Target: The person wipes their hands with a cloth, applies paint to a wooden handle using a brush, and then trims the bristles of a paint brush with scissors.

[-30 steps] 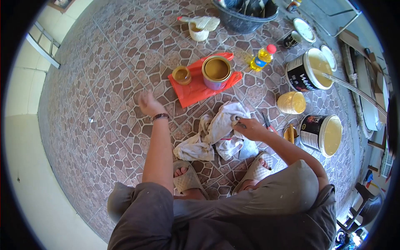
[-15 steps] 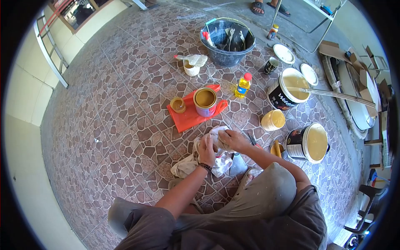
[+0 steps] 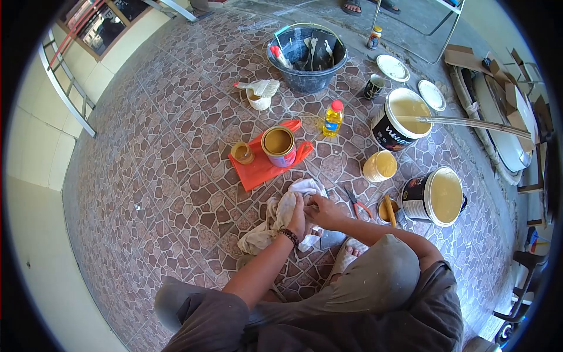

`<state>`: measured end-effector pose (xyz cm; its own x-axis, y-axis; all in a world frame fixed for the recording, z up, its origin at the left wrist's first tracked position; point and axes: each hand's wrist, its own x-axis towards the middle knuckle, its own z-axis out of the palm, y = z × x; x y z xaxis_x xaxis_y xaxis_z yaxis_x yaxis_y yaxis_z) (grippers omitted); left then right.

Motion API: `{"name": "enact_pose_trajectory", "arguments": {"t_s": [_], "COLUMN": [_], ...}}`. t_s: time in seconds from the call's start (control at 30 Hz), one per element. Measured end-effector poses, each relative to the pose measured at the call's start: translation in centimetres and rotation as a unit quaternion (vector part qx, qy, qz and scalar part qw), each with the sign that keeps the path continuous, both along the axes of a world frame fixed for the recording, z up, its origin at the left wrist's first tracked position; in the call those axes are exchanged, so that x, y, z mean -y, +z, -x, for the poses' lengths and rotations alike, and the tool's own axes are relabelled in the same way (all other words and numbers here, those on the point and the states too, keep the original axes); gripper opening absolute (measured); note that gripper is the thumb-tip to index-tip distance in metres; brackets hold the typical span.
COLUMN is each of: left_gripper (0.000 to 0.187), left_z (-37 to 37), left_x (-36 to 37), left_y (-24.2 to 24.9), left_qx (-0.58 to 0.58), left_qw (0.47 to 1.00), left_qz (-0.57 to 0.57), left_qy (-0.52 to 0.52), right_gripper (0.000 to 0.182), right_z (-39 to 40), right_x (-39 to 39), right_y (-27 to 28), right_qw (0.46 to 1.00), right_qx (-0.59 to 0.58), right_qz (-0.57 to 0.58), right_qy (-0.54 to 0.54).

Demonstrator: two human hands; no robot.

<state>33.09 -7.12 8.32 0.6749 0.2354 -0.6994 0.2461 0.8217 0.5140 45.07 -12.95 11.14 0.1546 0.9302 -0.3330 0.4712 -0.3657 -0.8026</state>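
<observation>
A stained white rag is bunched in front of me, hanging below and left of my hands. My left hand, with a dark beaded bracelet at the wrist, is closed on the rag, part of which sticks up above the fingers. Against it, my right hand has its fingers curled in; what they pinch is hidden. Red-handled pliers lie on the floor just right of my right hand. Beyond the hands, an open paint can and a small cup stand on a red plastic bag.
A dark bucket stands at the back, near a brush across a white cup. A yellow bottle, two paint pails and a paint-filled tub are to the right. Another person's feet show far back.
My right hand has drawn in from the rag's far side to my left hand, its fingers curling closer. The pliers are now more fully visible. The view has shifted slightly.
</observation>
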Motion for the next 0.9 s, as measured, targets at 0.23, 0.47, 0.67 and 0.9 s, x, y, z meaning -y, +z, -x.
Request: {"name": "enact_pose_trajectory", "arguments": {"t_s": [0.23,0.47,0.67,0.9], "left_gripper": [0.091,0.091,0.080,0.087], "left_z": [-2.0,-3.2,-4.1,-3.4], "left_x": [1.1,-0.1,-0.5,-1.3], "left_y": [1.7,2.0,-0.6,-0.1], "left_qx": [0.021,0.015,0.064,0.060], "left_qw": [0.997,0.992,0.976,0.983], "left_qz": [0.072,0.116,0.139,0.132], "left_qy": [0.027,0.054,0.156,0.114], "right_gripper": [0.033,0.036,0.039,0.036], "right_z": [-0.8,-1.4,-1.1,-0.5], "right_x": [-0.2,-0.5,-1.0,-1.0], "right_y": [-0.6,-1.7,-1.0,-1.8], "right_qw": [0.992,0.983,0.987,0.992], "right_qx": [0.021,0.045,0.080,0.062], "right_qz": [0.070,0.080,0.045,0.046], "right_qy": [-0.105,-0.159,-0.132,-0.101]}}
